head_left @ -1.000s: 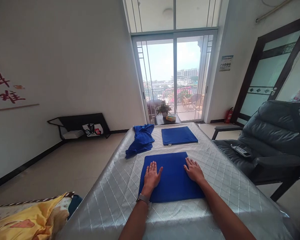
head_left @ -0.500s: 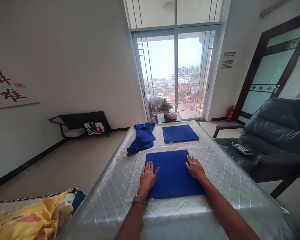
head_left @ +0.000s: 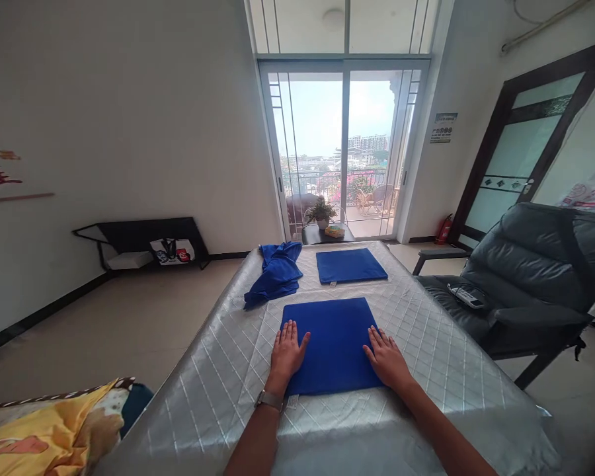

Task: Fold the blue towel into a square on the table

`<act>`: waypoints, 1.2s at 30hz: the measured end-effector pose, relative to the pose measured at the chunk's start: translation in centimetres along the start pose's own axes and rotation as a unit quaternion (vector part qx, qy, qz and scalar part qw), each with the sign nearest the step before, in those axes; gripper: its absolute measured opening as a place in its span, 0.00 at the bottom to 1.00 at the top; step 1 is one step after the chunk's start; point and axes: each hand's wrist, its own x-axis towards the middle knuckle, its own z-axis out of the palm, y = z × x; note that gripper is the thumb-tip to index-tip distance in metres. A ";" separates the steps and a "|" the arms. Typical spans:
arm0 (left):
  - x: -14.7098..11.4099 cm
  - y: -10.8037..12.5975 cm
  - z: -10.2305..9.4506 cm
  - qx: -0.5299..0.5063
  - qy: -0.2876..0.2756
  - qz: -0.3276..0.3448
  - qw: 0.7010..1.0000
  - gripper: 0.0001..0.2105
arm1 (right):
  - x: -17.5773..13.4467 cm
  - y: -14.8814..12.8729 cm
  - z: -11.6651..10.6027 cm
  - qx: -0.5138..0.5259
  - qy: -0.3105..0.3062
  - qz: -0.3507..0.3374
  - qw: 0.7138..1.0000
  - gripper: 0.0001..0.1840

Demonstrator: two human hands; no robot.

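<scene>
A flat blue cloth piece [head_left: 334,344], rectangular with a small white tag at its near left corner, lies in front of me on the silver quilted cover [head_left: 218,370]. My left hand [head_left: 286,354] rests open and flat on its left edge, with a watch on the wrist. On the right edge lies my right hand [head_left: 387,357], also open, fingers stretched forward. Beyond it is a second flat blue cloth [head_left: 352,266], also tagged. A crumpled blue cloth [head_left: 276,274] sits at the far left of the cover.
To the right stands a dark reclining chair [head_left: 530,277] with a white device [head_left: 466,296] on its seat. Yellow bedding [head_left: 44,430] is at the lower left. A small table with a potted plant [head_left: 322,211] stands past the far edge, before the sliding glass door.
My right hand has slid a little nearer to me along the cloth's right edge. My left hand stays on the left edge. The view has turned slightly right.
</scene>
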 end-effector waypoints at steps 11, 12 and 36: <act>0.0 -0.3 0.7 0.018 0.023 0.006 1.000 0.39 | -1.1 -0.4 -0.8 0.036 -0.035 0.017 0.999 0.36; 0.0 -0.4 0.6 0.020 0.024 0.006 0.999 0.39 | -1.1 -0.4 -0.8 0.036 -0.036 0.018 0.999 0.36; -0.8 18.1 0.4 -0.082 -0.038 0.217 0.972 0.35 | -1.1 0.0 0.3 0.004 -0.020 0.002 1.000 0.35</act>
